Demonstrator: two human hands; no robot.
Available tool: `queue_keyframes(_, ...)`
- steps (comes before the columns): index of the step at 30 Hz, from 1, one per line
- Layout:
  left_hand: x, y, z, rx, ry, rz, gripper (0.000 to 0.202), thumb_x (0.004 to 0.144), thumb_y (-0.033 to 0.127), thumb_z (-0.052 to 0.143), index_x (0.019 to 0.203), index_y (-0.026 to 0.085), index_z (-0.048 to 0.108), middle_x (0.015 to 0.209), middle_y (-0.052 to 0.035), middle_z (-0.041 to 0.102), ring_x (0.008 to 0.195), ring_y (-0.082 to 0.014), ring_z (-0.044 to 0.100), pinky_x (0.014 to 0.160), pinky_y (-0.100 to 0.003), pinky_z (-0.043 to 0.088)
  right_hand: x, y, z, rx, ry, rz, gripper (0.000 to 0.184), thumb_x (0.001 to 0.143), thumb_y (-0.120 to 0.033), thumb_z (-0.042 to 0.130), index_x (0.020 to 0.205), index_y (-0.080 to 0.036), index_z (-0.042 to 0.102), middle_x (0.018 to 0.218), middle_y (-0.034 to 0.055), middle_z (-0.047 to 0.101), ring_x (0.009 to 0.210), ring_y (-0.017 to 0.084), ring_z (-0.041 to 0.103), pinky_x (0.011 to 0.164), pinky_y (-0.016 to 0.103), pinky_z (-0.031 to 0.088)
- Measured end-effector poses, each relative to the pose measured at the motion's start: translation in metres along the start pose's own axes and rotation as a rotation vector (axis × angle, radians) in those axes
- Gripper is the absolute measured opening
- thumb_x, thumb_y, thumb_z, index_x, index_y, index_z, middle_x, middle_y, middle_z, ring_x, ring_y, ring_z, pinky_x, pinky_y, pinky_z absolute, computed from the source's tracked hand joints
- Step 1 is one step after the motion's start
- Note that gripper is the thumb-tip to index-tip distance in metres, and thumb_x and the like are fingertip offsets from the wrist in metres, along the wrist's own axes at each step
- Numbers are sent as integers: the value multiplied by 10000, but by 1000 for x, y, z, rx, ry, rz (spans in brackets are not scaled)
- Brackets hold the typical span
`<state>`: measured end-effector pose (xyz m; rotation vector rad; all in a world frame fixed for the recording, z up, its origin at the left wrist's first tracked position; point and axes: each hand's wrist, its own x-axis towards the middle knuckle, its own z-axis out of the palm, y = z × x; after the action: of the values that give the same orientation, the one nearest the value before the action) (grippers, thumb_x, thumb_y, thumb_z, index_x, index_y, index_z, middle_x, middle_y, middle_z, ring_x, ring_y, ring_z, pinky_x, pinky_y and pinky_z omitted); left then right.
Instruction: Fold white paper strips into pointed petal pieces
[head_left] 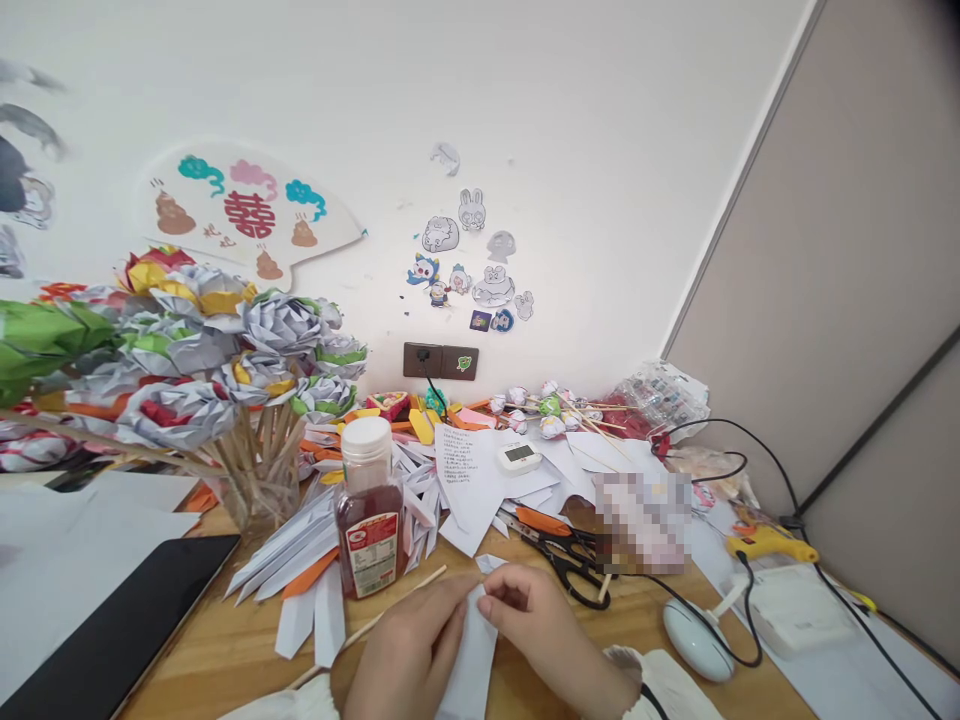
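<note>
A folded strip of white paper (471,660) lies between my hands at the front of the wooden table. My left hand (416,640) presses on its left side with the fingers together. From the right, my right hand (544,632) pinches the strip's upper end between thumb and curled fingers. A thin wooden stick (361,632) rests on the table beside my left hand, partly hidden by it. Just beyond stands a bottle of red-brown liquid (369,535) with a white cap. Folded paper strips (296,560) are heaped around it.
Black-handled scissors (577,580), a white mouse (697,638) and a yellow glue gun (772,546) with its cord lie right. Paper flowers (281,320) on sticks fill a clear vase (262,490) at left, behind a black tablet-like device (127,630). A small digital timer (519,458) sits farther back.
</note>
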<state>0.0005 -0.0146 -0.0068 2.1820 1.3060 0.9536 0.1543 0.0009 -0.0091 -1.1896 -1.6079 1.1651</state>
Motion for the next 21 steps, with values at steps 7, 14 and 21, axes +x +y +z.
queue_keyframes(7,3,11,-6,-64,-64,21,278,799,302,364,987,264,567,999,-28,619,942,-170,537,863,-260,390,1,1,-3,-27,39,-31,152,676,-281,558,636,-139,595,582,-6,523,560,124,472,530,231,369)
queue_keyframes(14,11,10,-5,-497,-92,-236,326,783,391,355,683,177,579,627,3,572,619,-146,528,594,-232,442,-3,-1,-3,-73,33,-45,140,686,-272,548,649,-139,573,590,-6,512,563,116,462,530,217,372)
queue_keyframes(21,19,-3,3,-821,-208,-417,340,682,457,501,574,138,554,487,59,432,478,-85,402,460,-187,349,-4,-4,-1,-265,66,-134,75,681,-177,520,631,-142,564,574,-17,498,546,103,453,509,198,349)
